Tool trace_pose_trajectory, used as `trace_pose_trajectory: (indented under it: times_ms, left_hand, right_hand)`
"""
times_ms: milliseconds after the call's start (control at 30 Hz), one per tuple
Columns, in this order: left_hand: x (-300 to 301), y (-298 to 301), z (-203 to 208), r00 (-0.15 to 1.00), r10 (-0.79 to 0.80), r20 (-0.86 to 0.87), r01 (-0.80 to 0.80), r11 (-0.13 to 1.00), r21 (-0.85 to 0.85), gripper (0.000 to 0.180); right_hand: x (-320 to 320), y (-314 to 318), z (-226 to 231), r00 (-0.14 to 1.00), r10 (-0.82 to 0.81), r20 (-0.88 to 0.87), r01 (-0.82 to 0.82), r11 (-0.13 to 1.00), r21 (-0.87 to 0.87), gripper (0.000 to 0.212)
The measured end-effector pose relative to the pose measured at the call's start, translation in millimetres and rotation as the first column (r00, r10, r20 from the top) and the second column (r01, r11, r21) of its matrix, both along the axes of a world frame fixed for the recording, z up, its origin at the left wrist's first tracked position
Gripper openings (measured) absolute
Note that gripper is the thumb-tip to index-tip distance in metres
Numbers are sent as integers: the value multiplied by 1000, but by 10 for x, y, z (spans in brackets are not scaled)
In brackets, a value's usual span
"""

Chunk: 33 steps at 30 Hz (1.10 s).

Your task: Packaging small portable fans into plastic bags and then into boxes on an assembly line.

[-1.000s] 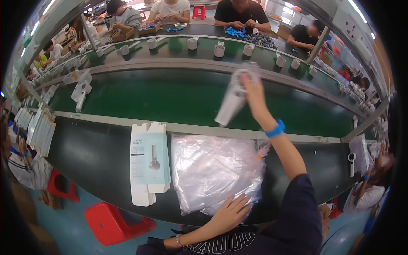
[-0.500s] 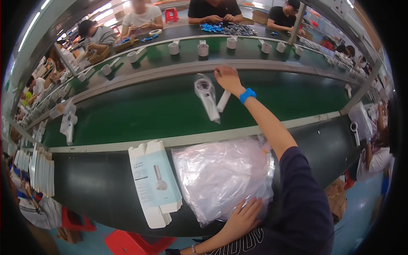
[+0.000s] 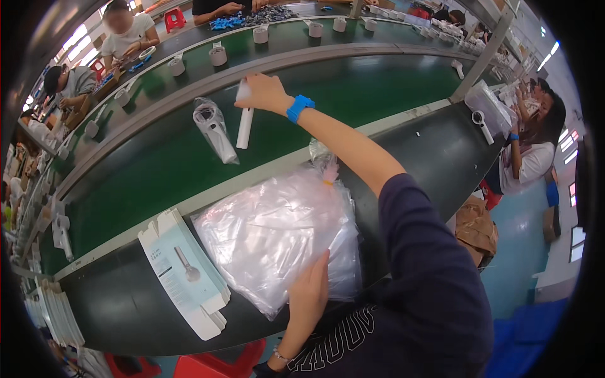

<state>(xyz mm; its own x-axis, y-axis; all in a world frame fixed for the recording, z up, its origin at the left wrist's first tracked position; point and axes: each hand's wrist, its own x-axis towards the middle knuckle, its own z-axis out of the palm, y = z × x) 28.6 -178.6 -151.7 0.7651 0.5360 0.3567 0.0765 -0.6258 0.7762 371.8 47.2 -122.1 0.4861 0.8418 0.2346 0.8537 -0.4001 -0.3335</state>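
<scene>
My right hand (image 3: 268, 93), with a blue watch on its wrist, reaches over the green belt. Its fingers are closed round the top of a white long-handled device (image 3: 245, 129), whose head they mostly hide. Left of it, a similar device with a ring-shaped head lies in a clear bag (image 3: 217, 133). My left hand (image 3: 309, 290) rests, fingers stretched out, on a thick stack of clear plastic bags (image 3: 258, 220). Beside the stack lie flattened light-blue and white cartons (image 3: 179, 274), printed with a picture of a handled device.
A beige rail (image 3: 129, 242) divides the belt from my dark table (image 3: 120, 305). On a farther belt stand several white round-headed pieces (image 3: 218, 55), with co-workers behind. Another person (image 3: 526, 148) sits at the right. Red stools (image 3: 220, 362) stand below the table's front edge.
The view has swung to the right, so the belt and table appear farther left. My right hand now grips the white device and tilts it up. My left hand still rests on the bags.
</scene>
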Motion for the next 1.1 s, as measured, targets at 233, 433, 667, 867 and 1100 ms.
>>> trace_pose_trajectory:
  times_ms: [233,433,667,867,1100]
  left_hand:
    - [-219,-58,68,994,36,-104,-23,992,124,29]
    - [-115,-119,49,991,117,-71,-116,993,21,26]
    - [37,-67,180,992,103,-71,-106,994,-36,26]
    - [175,-109,198,994,60,-92,-76,979,-187,29]
    - [141,-111,125,993,67,-97,-82,983,-165,24]
  right_hand:
    - [-203,-823,456,697,187,692,-471,847,246,62]
    - [-3,-1683,567,547,100,831,-570,772,282,54]
    - [-259,-2899,623,784,-105,612,-268,832,485,55]
    - [-652,-3531,258,972,57,-228,123,705,699,62]
    - [-915,-3753,-39,844,178,-506,305,617,725,66]
